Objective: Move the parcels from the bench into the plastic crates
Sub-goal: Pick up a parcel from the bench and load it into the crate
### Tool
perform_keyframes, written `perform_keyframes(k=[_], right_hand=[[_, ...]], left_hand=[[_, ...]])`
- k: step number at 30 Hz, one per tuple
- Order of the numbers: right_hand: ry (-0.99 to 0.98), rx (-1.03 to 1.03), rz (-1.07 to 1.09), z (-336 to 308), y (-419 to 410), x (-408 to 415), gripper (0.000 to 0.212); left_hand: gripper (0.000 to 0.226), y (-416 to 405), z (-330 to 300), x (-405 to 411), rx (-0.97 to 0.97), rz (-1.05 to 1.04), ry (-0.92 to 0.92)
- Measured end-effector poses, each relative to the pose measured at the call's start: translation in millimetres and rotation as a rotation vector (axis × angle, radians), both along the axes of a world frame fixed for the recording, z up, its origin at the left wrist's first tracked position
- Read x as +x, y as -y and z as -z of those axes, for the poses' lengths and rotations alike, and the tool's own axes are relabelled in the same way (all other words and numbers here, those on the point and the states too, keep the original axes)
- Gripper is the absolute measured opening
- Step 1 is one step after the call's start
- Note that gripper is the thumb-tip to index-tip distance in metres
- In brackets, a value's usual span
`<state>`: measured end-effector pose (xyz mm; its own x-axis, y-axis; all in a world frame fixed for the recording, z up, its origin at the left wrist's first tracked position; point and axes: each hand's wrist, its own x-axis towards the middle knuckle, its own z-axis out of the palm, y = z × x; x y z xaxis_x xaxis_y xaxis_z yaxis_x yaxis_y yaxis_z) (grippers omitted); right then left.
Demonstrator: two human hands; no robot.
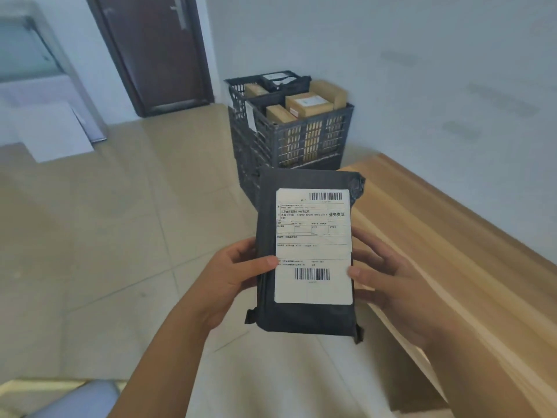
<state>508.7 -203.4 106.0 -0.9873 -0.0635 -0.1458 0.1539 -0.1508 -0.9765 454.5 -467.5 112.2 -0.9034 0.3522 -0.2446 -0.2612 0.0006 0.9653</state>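
Parcels fill two dark plastic crates (301, 140) standing against the pale wall, while a person holds one more in both hands above the tiled floor (120, 221), just off the edge of a wooden bench (452, 236). The held parcel (307, 315) is a flat dark grey plastic mailer, raised face-up with its long side pointing toward the crates, and a white shipping label (313, 245) with a barcode at top and bottom covers most of its front. The left hand (229, 279) grips the parcel's left edge, its thumb lying over the label's left margin and the fingers curled behind. The right hand (388, 282) grips the right edge in the same way, thumb tip on the label's right margin and fingers wrapped round the back. In the nearer crate lie several brown cardboard boxes (307, 105), one bearing a white label; the farther crate (241, 86), touching it from behind, holds another brown box and a dark mailer (280, 79) on top. A dark brown door (156, 49) stands closed beyond the crates, and white sheets (54, 134) lean against a pale cabinet (45, 70) at the left of the room. The bench top in view along the right is bare wood grain.
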Motion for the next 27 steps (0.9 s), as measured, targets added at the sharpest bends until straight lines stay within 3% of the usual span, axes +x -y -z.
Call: perform_keyframes(k=[11,27], right_hand=[[0.046,0.019,-0.126,8,68,-110,0.071],[0.14,-0.087,-0.215,34,126,-392,0.076]], left_hand=[[0.052,73,22,-77,0.019,-0.165,0.041],[0.061,129,25,-319,-0.053,-0.324,0.122]])
